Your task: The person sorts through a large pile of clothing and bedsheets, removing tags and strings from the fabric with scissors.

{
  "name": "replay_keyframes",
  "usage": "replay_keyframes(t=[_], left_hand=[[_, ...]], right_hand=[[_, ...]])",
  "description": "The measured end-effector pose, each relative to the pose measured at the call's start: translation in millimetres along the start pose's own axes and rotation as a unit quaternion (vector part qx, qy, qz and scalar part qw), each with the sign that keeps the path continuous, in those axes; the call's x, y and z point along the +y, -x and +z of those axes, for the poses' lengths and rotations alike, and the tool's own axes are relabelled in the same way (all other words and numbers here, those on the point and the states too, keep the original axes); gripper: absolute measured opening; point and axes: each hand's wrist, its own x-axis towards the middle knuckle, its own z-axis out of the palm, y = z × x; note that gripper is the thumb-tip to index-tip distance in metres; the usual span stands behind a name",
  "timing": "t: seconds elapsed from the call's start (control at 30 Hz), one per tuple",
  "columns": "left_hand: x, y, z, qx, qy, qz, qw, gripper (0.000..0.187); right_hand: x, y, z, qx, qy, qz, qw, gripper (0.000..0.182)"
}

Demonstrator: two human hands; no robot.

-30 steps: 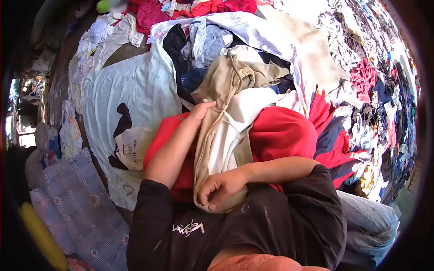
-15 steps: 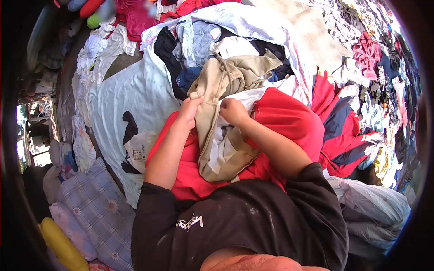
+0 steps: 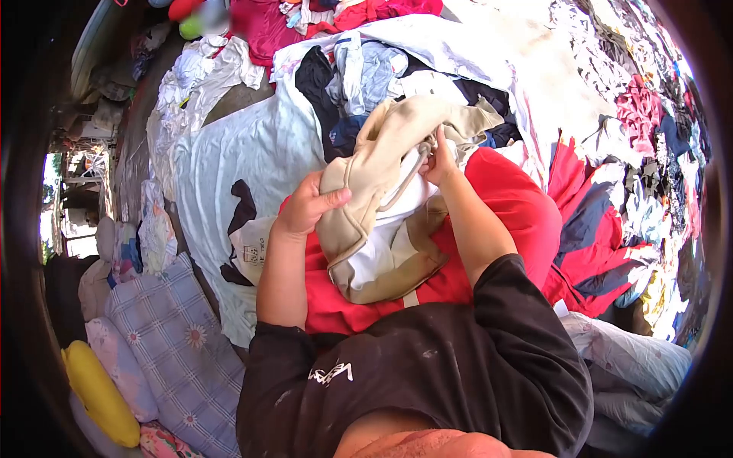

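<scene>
The left hand (image 3: 311, 206) grips the beige garment (image 3: 372, 169) while the right hand (image 3: 441, 159), now farther from it, seems to clasp the opposite edge, spreading the cloth.

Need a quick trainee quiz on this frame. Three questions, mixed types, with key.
1. True or false: the left hand and the right hand are both on the beige garment.
2. What colour is the cloth over the legs? A) green B) red C) white
3. Fill in: in the picture, the yellow object lies to the ____ of the checked cloth.

Key: 1 true; 2 B; 3 left
</scene>
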Motion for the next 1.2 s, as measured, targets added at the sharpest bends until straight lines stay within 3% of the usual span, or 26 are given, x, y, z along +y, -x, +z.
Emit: replay_keyframes(t=[0.03,0.13,0.2,0.27,0.3,0.33,0.37,0.4,0.43,0.47,0.5,0.57,0.6,0.67,0.73,0.83,0.87,0.93,1.0,1.07,1.13,1.2], left_hand=[[6.8,11.1,2.4,-0.018,-0.011,-0.002,1.000,0.037],[15.9,46.9,3.1,-0.092,-0.084,-0.026,0.992,0.037],[29.2,69.2,14.6,-0.147,-0.137,-0.050,0.978,0.034],[33.6,90.5,22.3,-0.176,-0.161,-0.067,0.969,0.033],[35.3,99.6,27.1,-0.185,-0.163,-0.070,0.967,0.032],[36.8,108.1,33.1,-0.194,-0.164,-0.073,0.964,0.032],[39.9,115.0,44.0,-0.188,-0.180,-0.042,0.965,0.029],[41.9,119.7,52.2,-0.209,-0.207,-0.019,0.956,0.028],[42.7,124.0,60.1,-0.231,-0.232,0.002,0.945,0.026],[41.2,128.6,67.2,-0.254,-0.257,0.023,0.932,0.025],[37.7,132.6,74.1,-0.289,-0.280,0.013,0.915,0.022],[33.6,137.3,90.1,-0.374,-0.339,0.011,0.863,0.022],[33.5,141.5,96.1,-0.413,-0.370,0.010,0.832,0.022],[35.5,156.6,103.8,-0.405,-0.306,0.011,0.862,0.020],[41.1,171.6,105.8,-0.387,-0.266,0.055,0.881,0.018],[61.1,199.8,88.2,-0.372,-0.266,0.052,0.888,0.021],[63.9,208.5,80.2,-0.362,-0.250,0.063,0.896,0.023],[65.8,219.9,65.0,-0.312,-0.178,0.126,0.925,0.030],[64.7,223.7,55.1,-0.230,-0.062,0.225,0.945,0.041],[92.9,212.3,72.2,0.122,-0.007,0.196,0.973,0.055],[139.7,142.5,67.6,0.173,0.061,0.250,0.951,0.054],[185.1,61.3,30.7,0.124,0.167,0.209,0.956,0.049]], right_hand=[[0.9,2.4,7.0,-0.025,-0.015,0.009,1.000,0.049],[-8.6,-17.8,-2.9,-0.291,-0.006,0.065,0.955,0.039],[-6.9,53.1,67.0,-0.152,0.012,-0.036,0.988,0.031],[-18.9,51.8,57.2,-0.248,0.091,-0.091,0.960,0.043],[-26.7,70.4,68.7,-0.189,0.203,-0.137,0.951,0.038],[-36.7,92.7,75.8,-0.092,0.402,-0.143,0.900,0.048],[-35.8,96.4,76.6,-0.039,0.547,-0.260,0.795,0.063],[-34.8,100.4,76.5,0.016,0.665,-0.364,0.652,0.079],[-35.4,106.7,72.6,-0.027,0.706,-0.425,0.566,0.106],[-25.3,108.1,68.3,-0.077,0.717,-0.487,0.493,0.108],[-15.2,109.2,63.9,-0.156,0.727,-0.312,0.591,0.105],[12.0,121.9,64.4,-0.320,0.722,-0.097,0.606,0.099],[29.6,132.5,59.9,-0.409,0.731,-0.068,0.541,0.097],[66.7,149.9,28.0,-0.460,0.618,0.000,0.638,0.068],[77.2,161.2,20.1,-0.444,0.725,0.053,0.524,0.051],[19.6,260.0,68.9,-0.326,0.794,-0.088,0.505,0.038],[-2.6,292.7,79.0,-0.321,0.733,-0.154,0.580,0.027],[-49.5,349.8,102.0,-0.283,0.604,-0.193,0.720,0.014],[-99.2,399.3,130.3,-0.255,0.498,-0.315,0.766,0.010],[-132.8,423.2,173.2,-0.222,0.395,-0.472,0.756,0.018],[-203.2,409.6,222.6,-0.316,0.337,-0.514,0.723,0.018],[-285.6,356.0,285.6,-0.374,0.300,-0.541,0.691,0.025]])
